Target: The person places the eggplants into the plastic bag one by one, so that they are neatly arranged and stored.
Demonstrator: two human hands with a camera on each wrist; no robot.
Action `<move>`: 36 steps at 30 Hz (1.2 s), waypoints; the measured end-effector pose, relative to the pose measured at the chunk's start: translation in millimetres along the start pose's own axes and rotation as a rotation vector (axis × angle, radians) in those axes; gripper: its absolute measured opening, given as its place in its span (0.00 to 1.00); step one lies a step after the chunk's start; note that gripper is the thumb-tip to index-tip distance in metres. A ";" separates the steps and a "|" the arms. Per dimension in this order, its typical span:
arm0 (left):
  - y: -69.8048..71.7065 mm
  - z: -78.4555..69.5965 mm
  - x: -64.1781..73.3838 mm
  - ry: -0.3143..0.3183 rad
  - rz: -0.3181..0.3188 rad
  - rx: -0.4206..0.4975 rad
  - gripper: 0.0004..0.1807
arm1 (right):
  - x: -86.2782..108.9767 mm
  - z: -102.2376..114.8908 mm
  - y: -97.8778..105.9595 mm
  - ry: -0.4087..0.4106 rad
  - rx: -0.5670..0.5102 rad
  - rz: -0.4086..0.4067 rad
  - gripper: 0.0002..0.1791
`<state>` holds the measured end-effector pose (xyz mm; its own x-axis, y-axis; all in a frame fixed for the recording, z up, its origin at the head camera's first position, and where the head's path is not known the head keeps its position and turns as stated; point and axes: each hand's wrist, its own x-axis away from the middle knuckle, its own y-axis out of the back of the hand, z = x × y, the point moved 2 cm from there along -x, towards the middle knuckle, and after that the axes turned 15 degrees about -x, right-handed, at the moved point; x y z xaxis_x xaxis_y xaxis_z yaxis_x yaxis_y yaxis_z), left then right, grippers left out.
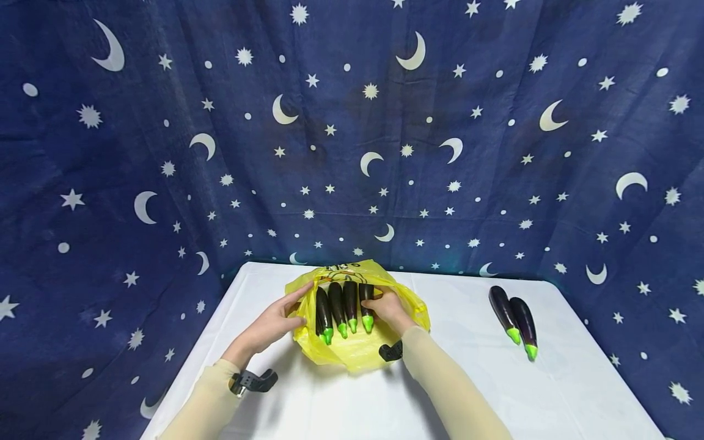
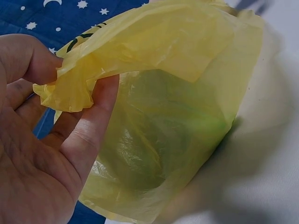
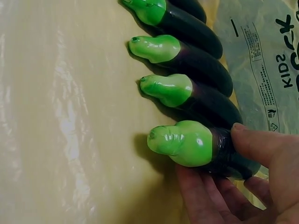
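A yellow plastic bag [image 1: 357, 360] lies on the table with its mouth spread toward me. My left hand [image 1: 269, 327] holds its left rim; in the left wrist view the thumb and fingers pinch the gathered film [image 2: 70, 95]. Inside the bag, several dark eggplants with bright green stem ends lie side by side, such as this eggplant [image 1: 336, 302]. My right hand [image 1: 392, 310] reaches in and grips the rightmost eggplant [image 3: 187, 142] between thumb and fingers, its green end toward me.
Two more eggplants, a left eggplant [image 1: 502, 310] and a right eggplant [image 1: 524, 324], lie together on the right side of the white table [image 1: 456, 366]. A dark blue curtain [image 1: 330, 140] with moons and stars hangs behind and at both sides.
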<state>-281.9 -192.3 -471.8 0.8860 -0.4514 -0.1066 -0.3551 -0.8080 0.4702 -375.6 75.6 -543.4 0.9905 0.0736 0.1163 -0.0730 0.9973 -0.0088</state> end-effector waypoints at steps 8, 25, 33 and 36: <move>-1.9 -1.9 -1.7 0.018 0.001 -0.011 0.41 | -1.0 3.8 -0.9 0.029 0.033 -0.031 0.31; -0.8 -1.4 -2.3 0.034 -0.009 -0.041 0.41 | 0.5 3.6 0.7 0.006 0.052 0.021 0.39; 0.8 1.1 0.6 0.057 -0.026 -0.057 0.41 | 11.2 7.0 3.0 0.017 0.120 0.060 0.41; 1.6 -2.6 2.7 0.060 -0.018 -0.061 0.41 | 16.0 7.4 4.3 0.042 0.164 0.089 0.41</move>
<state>-279.3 -193.8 -469.1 0.9090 -0.4121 -0.0632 -0.3221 -0.7904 0.5210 -360.9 81.1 -534.3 0.9830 0.1651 0.0804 -0.1754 0.9737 0.1454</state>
